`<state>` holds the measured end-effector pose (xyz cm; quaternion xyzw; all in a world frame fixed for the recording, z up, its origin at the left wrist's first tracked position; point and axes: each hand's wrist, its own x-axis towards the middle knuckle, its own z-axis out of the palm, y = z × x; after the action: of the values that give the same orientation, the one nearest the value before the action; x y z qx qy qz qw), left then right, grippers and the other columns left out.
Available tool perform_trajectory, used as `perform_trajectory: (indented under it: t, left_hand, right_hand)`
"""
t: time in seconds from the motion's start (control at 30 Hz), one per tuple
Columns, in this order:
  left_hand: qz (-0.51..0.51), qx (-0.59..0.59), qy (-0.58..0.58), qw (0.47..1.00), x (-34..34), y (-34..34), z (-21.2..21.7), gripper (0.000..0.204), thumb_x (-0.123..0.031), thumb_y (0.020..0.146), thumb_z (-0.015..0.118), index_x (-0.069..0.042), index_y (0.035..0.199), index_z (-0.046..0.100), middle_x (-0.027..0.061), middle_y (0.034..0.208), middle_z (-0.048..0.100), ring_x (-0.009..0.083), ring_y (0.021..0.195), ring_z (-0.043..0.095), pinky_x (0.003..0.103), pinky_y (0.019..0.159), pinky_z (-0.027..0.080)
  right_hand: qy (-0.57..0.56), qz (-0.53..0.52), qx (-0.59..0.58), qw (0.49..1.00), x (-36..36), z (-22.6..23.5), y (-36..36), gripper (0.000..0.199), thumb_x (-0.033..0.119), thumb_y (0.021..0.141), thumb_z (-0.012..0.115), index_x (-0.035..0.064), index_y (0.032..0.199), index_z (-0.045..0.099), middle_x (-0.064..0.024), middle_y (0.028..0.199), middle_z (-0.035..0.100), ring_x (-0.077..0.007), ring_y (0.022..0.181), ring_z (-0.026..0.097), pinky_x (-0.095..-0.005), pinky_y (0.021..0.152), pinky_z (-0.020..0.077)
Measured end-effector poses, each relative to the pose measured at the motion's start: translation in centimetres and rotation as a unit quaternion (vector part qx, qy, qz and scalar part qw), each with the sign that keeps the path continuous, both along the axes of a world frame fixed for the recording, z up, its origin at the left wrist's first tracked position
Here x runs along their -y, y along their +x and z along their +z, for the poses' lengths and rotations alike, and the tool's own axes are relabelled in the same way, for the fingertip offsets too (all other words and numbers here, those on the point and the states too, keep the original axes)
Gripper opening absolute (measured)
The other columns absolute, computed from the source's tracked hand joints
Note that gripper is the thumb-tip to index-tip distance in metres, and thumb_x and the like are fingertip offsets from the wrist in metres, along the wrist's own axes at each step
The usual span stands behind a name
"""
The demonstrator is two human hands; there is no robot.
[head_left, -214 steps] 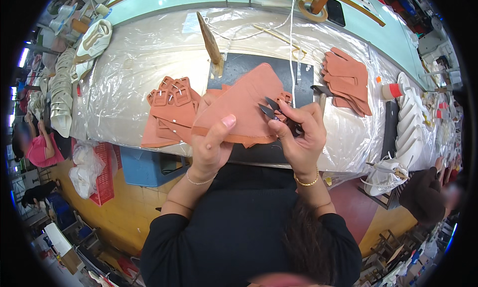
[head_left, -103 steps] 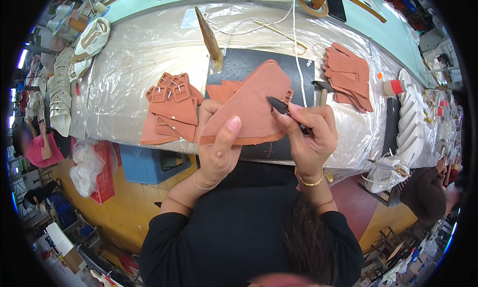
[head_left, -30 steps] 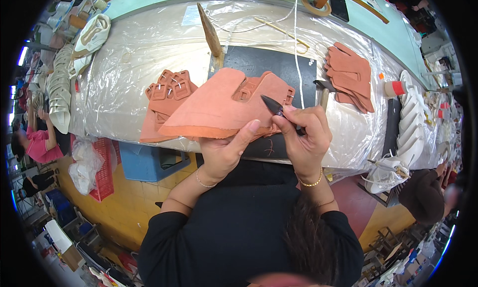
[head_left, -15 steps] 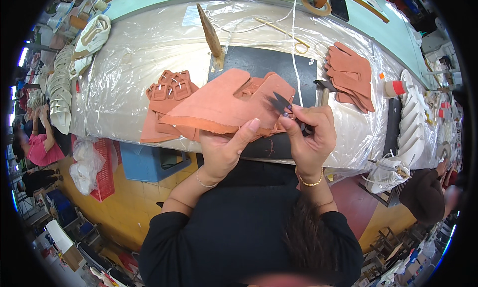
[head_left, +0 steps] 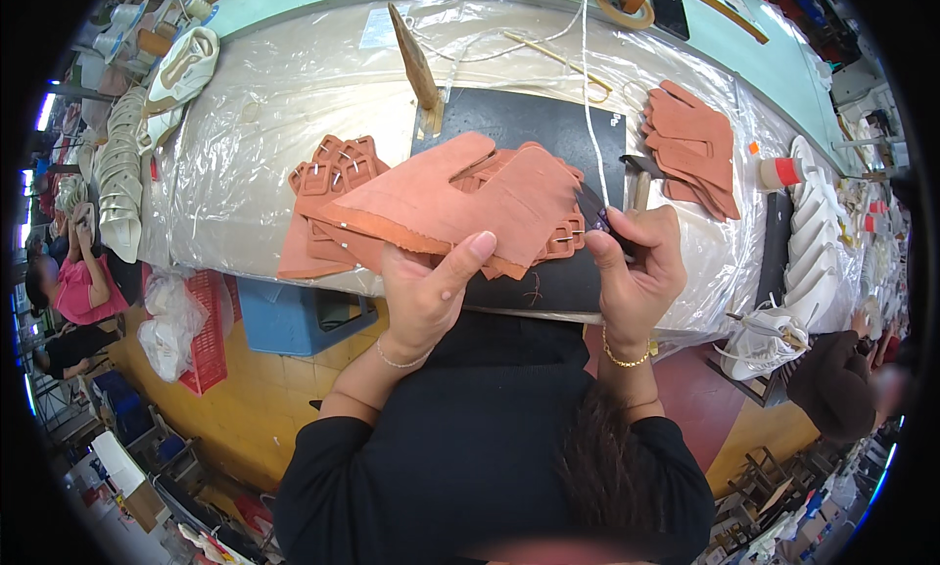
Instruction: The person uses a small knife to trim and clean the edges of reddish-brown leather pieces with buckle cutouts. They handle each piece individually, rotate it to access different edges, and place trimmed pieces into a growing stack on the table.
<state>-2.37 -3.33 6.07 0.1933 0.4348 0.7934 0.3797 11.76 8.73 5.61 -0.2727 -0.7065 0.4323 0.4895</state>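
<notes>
the terracotta leather piece point(head_left: 460, 208) has swung flatter since a moment ago, left hand point(head_left: 426, 296) clamped on its near edge above the tabletop point(head_left: 255, 105); right hand point(head_left: 636, 271) closed round a dark tool point(head_left: 594, 211) at its right edge.

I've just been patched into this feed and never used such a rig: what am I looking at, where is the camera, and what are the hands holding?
There is no machine: a person works with bare hands. The one view comes from a wide-angle camera on their head, looking down, so straight edges bend near the rim. The left hand holds up a large orange leather piece. The right hand grips a small dark tool at that piece's right edge. Below lies a table under clear plastic, with a dark mat, a stack of buckled orange straps on the left and more orange cut pieces on the right. A white thread runs down over the mat.
</notes>
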Motion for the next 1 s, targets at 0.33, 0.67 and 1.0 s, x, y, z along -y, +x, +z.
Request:
perform_trajectory:
  t: [0.33, 0.67, 1.0]
  left_hand:
    - [0.004, -0.032, -0.022, 0.999, 0.9, 0.2, 0.6, 0.063, 0.006, 0.082, 0.064, 0.002, 0.137, 0.033, 0.0178, 0.128, 0.049, 0.0284, 0.118, 0.054, 0.042, 0.1, 0.047]
    - [0.002, -0.056, -0.027, 0.998, 1.2, 0.2, 0.5, 0.064, 0.007, 0.081, 0.064, 0.002, 0.137, 0.033, 0.0182, 0.127, 0.05, 0.0281, 0.118, 0.054, 0.043, 0.101, 0.046]
    - [0.03, -0.079, -0.047, 0.995, 1.5, -0.1, 0.7, 0.061, 0.004, 0.081, 0.065, 0.003, 0.135, 0.037, 0.0157, 0.126, 0.052, 0.0238, 0.117, 0.054, 0.037, 0.098, 0.046]
  right_hand:
    - [0.039, 0.021, -0.001, 0.999, 0.5, 0.5, 0.5, 0.024, 0.003, 0.073, 0.081, -0.0012, 0.088, 0.061, -0.0074, 0.083, 0.055, -0.0148, 0.07, 0.057, -0.0264, 0.066, 0.0466]
    - [0.03, 0.036, 0.006, 0.999, 0.5, 0.5, 0.6, 0.024, 0.004, 0.074, 0.081, -0.0006, 0.089, 0.062, -0.0079, 0.082, 0.057, -0.0156, 0.072, 0.058, -0.0269, 0.067, 0.0483]
    - [0.008, 0.039, 0.012, 0.999, 0.6, 0.2, 0.7, 0.026, 0.005, 0.074, 0.081, -0.0008, 0.09, 0.061, -0.0079, 0.083, 0.058, -0.0149, 0.074, 0.057, -0.0262, 0.067, 0.0471]
